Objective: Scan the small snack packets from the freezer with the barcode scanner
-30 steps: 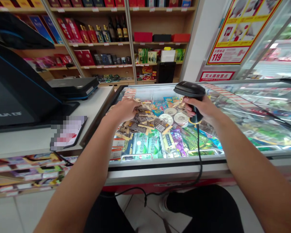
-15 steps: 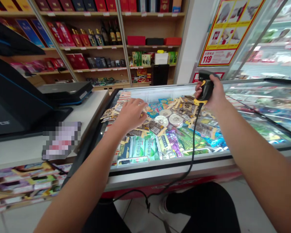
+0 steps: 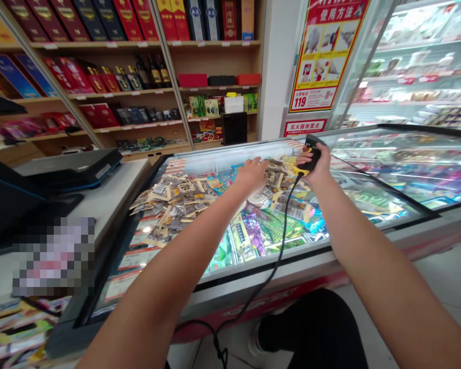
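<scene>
My right hand (image 3: 319,163) is wrapped round a black and yellow barcode scanner (image 3: 311,156), held above the far part of a glass-topped freezer (image 3: 200,154). Its black cable (image 3: 282,241) hangs across the front of the freezer. My left hand (image 3: 252,176) is stretched out over the middle of the goods, fingers extended, beside some brown and beige snack packets (image 3: 278,171). Whether its fingertips touch them I cannot tell. More of these packets (image 3: 176,197) lie in a loose heap on the left. Under my left hand, round white-lidded tubs (image 3: 258,200) are partly hidden.
To the left stands a counter (image 3: 128,174) with a flat black scale-like device (image 3: 69,166) and a blurred-out object (image 3: 56,259). Shelves of boxes and bottles (image 3: 159,69) line the back. A red and yellow poster (image 3: 322,56) hangs behind the freezer.
My left hand has moved right, from the left heap towards the packets near the scanner. The view has swung left and more of the heap shows. The scanner stays in my right hand.
</scene>
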Demonstrator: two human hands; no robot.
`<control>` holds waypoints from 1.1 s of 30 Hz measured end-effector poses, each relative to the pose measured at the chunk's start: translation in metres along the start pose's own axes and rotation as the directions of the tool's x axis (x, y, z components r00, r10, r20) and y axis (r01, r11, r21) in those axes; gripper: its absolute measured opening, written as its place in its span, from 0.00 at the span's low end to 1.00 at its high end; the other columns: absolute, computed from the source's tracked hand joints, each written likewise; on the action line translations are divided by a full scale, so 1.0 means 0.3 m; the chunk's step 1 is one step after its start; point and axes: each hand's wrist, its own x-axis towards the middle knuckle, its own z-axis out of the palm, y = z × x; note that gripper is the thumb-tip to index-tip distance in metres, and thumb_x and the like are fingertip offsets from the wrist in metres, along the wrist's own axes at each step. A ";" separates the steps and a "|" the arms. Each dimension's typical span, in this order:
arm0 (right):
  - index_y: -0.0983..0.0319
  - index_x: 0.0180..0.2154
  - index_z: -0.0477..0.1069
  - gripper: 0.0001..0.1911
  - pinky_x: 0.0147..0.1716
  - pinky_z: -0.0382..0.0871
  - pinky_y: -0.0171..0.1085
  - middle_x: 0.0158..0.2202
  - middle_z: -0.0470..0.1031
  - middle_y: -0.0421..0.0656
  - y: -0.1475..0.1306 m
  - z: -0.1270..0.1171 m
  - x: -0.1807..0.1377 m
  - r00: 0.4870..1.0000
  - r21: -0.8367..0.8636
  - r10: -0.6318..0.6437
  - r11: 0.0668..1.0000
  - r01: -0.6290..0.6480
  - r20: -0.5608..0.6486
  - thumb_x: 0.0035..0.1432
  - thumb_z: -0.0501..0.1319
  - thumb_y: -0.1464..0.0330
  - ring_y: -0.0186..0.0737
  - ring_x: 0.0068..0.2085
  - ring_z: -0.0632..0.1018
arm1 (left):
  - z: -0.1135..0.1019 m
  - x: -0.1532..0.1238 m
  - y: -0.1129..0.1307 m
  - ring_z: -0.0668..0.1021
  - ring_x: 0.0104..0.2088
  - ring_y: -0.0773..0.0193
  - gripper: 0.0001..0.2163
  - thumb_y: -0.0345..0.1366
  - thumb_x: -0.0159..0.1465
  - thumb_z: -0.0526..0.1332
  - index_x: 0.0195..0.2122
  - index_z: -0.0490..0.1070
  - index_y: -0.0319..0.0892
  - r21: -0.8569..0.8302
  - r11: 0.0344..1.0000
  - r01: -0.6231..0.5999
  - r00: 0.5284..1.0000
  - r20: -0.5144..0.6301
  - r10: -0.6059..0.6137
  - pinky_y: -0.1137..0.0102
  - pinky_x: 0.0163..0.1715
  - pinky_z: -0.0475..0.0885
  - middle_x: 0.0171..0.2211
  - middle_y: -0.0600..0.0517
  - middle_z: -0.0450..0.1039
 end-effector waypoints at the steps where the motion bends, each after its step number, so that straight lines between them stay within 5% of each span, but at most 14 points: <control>1: 0.58 0.36 0.64 0.13 0.17 0.63 0.28 0.18 0.59 0.28 0.001 0.005 0.000 1.000 -0.007 0.010 1.000 -0.010 0.012 0.57 0.65 0.59 0.27 0.16 0.64 | 0.012 0.039 0.000 0.67 0.66 0.46 0.26 0.33 0.71 0.51 0.71 0.60 0.43 0.000 1.000 -0.014 1.000 0.002 0.014 0.54 0.60 0.70 0.69 0.43 0.63; 7: 0.59 0.37 0.65 0.12 0.17 0.62 0.28 0.16 0.56 0.27 0.003 0.030 -0.016 0.974 -0.059 0.115 0.993 -0.105 0.198 0.56 0.66 0.62 0.27 0.15 0.62 | 0.050 0.084 0.002 0.71 0.62 0.47 0.21 0.34 0.71 0.56 0.64 0.69 0.43 0.031 0.999 -0.036 0.999 0.000 0.036 0.57 0.58 0.71 0.60 0.42 0.73; 13: 0.59 0.38 0.66 0.15 0.17 0.62 0.28 0.16 0.56 0.27 0.027 0.070 -0.042 0.938 -0.177 0.222 0.968 -0.179 0.267 0.54 0.68 0.62 0.27 0.15 0.61 | 0.004 -0.025 -0.022 0.81 0.50 0.49 0.16 0.29 0.71 0.52 0.50 0.79 0.37 -0.012 0.997 0.078 0.996 -0.043 -0.078 0.60 0.49 0.74 0.48 0.37 0.80; 18: 0.60 0.38 0.68 0.15 0.16 0.59 0.28 0.17 0.55 0.28 0.052 0.136 -0.087 0.886 -0.388 0.326 0.902 -0.187 0.330 0.55 0.69 0.60 0.26 0.15 0.57 | -0.093 -0.163 -0.142 0.84 0.38 0.56 0.16 0.31 0.70 0.52 0.42 0.81 0.37 -0.204 0.956 0.211 0.973 -0.053 -0.226 0.67 0.38 0.77 0.37 0.44 0.83; 21: 0.61 0.36 0.69 0.16 0.16 0.59 0.30 0.17 0.57 0.29 0.095 0.173 -0.114 0.841 -0.541 0.419 0.820 -0.188 0.343 0.54 0.70 0.58 0.27 0.15 0.55 | -0.127 -0.263 -0.224 0.84 0.34 0.60 0.14 0.33 0.68 0.59 0.49 0.79 0.33 -0.714 0.611 0.342 0.867 -0.012 -0.499 0.68 0.32 0.80 0.44 0.43 0.83; 24: 0.61 0.33 0.69 0.16 0.16 0.55 0.30 0.17 0.58 0.31 0.160 0.199 -0.140 0.795 -0.666 0.519 0.717 -0.206 0.313 0.56 0.69 0.57 0.27 0.15 0.54 | -0.125 -0.356 -0.287 0.84 0.35 0.60 0.15 0.33 0.65 0.62 0.50 0.78 0.31 -0.898 0.360 0.253 0.772 -0.037 -0.635 0.65 0.34 0.84 0.44 0.43 0.83; 28: 0.61 0.32 0.68 0.17 0.16 0.53 0.30 0.17 0.59 0.32 0.252 0.237 -0.185 0.715 -0.752 0.617 0.629 -0.197 0.329 0.57 0.69 0.56 0.27 0.16 0.55 | -0.091 -0.435 -0.338 0.86 0.41 0.56 0.12 0.33 0.65 0.62 0.47 0.80 0.35 -0.845 0.515 0.144 0.717 -0.270 -0.643 0.63 0.39 0.85 0.43 0.44 0.84; 33: 0.61 0.31 0.68 0.19 0.15 0.51 0.29 0.16 0.58 0.31 0.339 0.292 -0.249 0.681 -0.703 0.592 0.693 -0.159 0.430 0.57 0.69 0.54 0.27 0.15 0.55 | -0.073 -0.448 -0.346 0.86 0.45 0.55 0.12 0.32 0.67 0.60 0.47 0.81 0.38 -0.698 0.695 0.172 0.719 -0.393 -0.574 0.61 0.49 0.82 0.45 0.46 0.85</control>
